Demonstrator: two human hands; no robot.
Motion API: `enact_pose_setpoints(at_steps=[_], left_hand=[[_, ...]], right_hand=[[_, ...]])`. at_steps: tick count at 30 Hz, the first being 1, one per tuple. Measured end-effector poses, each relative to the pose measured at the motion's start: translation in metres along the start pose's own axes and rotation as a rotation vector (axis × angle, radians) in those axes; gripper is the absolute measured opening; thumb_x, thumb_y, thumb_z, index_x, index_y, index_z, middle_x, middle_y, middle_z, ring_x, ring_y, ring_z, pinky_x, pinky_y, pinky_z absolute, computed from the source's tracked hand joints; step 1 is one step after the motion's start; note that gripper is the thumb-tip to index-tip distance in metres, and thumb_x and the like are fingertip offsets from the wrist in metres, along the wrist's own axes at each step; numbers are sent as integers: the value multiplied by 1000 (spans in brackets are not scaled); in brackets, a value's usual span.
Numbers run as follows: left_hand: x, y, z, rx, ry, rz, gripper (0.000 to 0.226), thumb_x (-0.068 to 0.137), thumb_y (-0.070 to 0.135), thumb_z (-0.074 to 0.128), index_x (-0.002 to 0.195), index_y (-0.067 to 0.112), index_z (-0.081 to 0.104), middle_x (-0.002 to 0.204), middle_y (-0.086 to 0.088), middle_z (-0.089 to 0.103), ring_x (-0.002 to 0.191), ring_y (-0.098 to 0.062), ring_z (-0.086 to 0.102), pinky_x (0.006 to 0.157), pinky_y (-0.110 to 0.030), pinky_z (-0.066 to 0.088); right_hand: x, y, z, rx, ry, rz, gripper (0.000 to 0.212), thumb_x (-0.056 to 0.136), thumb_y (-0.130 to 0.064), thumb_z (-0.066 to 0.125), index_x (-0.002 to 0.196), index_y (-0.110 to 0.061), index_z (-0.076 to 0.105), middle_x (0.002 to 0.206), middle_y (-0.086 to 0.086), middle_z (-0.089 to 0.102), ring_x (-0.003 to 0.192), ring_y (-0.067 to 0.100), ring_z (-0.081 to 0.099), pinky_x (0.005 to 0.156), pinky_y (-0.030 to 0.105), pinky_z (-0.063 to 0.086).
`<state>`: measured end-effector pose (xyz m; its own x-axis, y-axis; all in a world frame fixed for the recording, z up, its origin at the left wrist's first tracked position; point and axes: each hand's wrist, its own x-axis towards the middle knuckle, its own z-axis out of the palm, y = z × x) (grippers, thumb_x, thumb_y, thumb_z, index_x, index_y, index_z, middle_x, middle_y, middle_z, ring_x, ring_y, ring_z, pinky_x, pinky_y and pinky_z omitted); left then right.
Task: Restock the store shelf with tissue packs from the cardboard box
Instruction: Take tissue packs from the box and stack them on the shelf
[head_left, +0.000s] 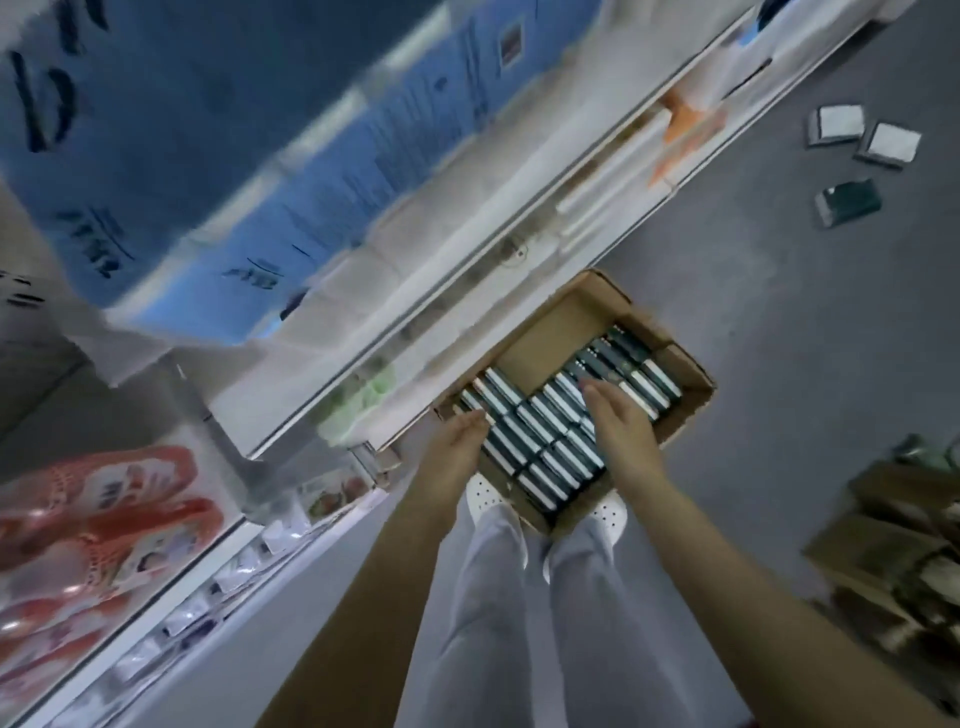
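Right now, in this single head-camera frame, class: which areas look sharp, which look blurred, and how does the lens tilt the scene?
Head view: the cardboard box, its tissue packs, the left hand and the right hand read fairly sharp. The blue packages at upper left are smeared by blur. The shelf edge runs diagonally, so the frame is tilted. The red packs carry glare.

open box top, packs tight, shelf beside
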<state>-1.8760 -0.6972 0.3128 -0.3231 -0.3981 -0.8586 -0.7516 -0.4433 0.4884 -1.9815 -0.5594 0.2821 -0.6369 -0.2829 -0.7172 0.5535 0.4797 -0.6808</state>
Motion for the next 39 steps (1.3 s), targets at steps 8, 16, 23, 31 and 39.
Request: enact_pose_setpoints(at_steps=[8, 16, 23, 31, 39], left_hand=[[163, -88, 22, -268, -10, -229, 11, 98, 11, 53, 98, 12, 63, 94, -3, 66, 79, -10, 66, 61, -17, 53], [327, -137, 48, -349, 6, -294, 36, 101, 26, 49, 135, 13, 51, 136, -3, 55, 120, -18, 53, 104, -32, 43], [396, -155, 66, -443, 8, -381, 46, 103, 35, 43, 141, 10, 44, 126, -3, 54, 121, -20, 51, 86, -27, 38], [440, -182, 74, -430, 59, -360, 60, 101, 48, 40, 151, 16, 31, 156, -7, 33, 141, -23, 34, 117, -37, 28], [428, -188, 55, -534, 56, -332, 60, 98, 56, 38, 132, 10, 53, 128, -9, 59, 117, -24, 55, 108, -37, 40]], right_hand=[[126, 122, 63, -116, -134, 170, 42, 104, -37, 41, 139, -16, 50, 138, 0, 52, 125, 14, 46, 98, 20, 30], [270, 202, 102, -234, -223, 181, 50, 103, -35, 41, 151, -21, 32, 154, 2, 36, 137, 18, 37, 110, 23, 27], [344, 238, 132, -252, -300, 240, 57, 105, -36, 36, 154, -12, 20, 159, 8, 23, 144, 24, 26, 114, 30, 21], [368, 260, 143, -457, -388, 260, 55, 106, -35, 29, 152, -7, 21, 156, 12, 28, 140, 27, 31, 109, 30, 26], [349, 259, 128, -346, -232, 59, 41, 97, -13, 40, 57, -20, 36, 69, 0, 39, 62, 11, 37, 69, 28, 32]])
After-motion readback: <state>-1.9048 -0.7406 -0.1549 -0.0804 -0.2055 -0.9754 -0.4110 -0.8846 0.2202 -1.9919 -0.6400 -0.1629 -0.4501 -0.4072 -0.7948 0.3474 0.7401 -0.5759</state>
